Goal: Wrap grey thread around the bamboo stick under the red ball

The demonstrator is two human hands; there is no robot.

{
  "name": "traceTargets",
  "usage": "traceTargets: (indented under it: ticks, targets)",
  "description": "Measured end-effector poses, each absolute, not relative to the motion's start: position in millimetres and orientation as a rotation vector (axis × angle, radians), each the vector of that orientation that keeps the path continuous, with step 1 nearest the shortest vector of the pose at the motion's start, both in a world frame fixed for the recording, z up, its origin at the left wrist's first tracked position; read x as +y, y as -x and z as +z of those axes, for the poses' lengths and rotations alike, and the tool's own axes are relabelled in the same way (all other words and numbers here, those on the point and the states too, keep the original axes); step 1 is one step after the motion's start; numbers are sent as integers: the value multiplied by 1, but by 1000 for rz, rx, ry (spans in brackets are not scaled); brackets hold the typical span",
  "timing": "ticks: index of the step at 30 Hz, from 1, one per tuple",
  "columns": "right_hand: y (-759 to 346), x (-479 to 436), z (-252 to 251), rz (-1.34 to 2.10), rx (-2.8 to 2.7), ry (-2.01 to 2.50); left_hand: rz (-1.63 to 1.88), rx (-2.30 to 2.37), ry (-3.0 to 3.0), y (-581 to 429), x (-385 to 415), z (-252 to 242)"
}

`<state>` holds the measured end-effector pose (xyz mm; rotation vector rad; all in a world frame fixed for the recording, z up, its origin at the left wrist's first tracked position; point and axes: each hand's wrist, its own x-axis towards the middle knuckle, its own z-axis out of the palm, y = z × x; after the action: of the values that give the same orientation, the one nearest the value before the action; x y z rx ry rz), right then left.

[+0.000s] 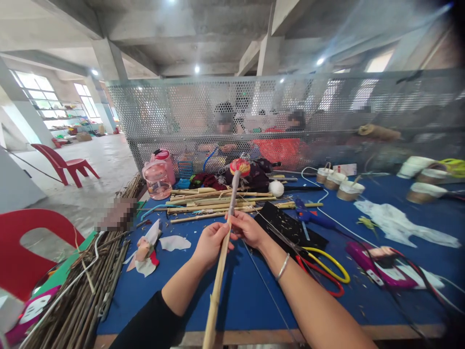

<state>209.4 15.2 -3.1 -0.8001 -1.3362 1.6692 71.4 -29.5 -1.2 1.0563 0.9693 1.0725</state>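
Note:
A long pale stick (219,286) runs from the front table edge up the middle of the view. Its upper part is wrapped in grey (234,191) and ends in a red and yellow ball (240,167). My left hand (212,242) is closed round the stick just below the wrap. Touching it, my right hand (247,229) pinches the stick at the lower end of the grey wrap. A thin strand hangs below my right hand toward the front edge. Some of the fingertips are hidden behind the stick.
Bamboo sticks (203,201) lie behind my hands. To the right are scissors (327,264), a black cloth (290,228), a blue glue gun (316,218) and cables. Fabric scraps (147,252) and a bundle of brown twigs (83,295) are left. People sit behind a perforated screen (181,111).

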Motion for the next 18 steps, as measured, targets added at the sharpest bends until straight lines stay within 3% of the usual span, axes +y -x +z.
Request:
traceTargets:
  ticks: [7,15,18]
  targets:
    - [-203,15,-6,1582,-1394,874,1046,1172,-1296,-62,-24,-10]
    - [-212,12,0,1753,-1302,784,882,893,-1133,-67,-27,-4]
    - [-211,12,-1,1686,-1309,875,1013,1062,-1328,-67,-27,-9]
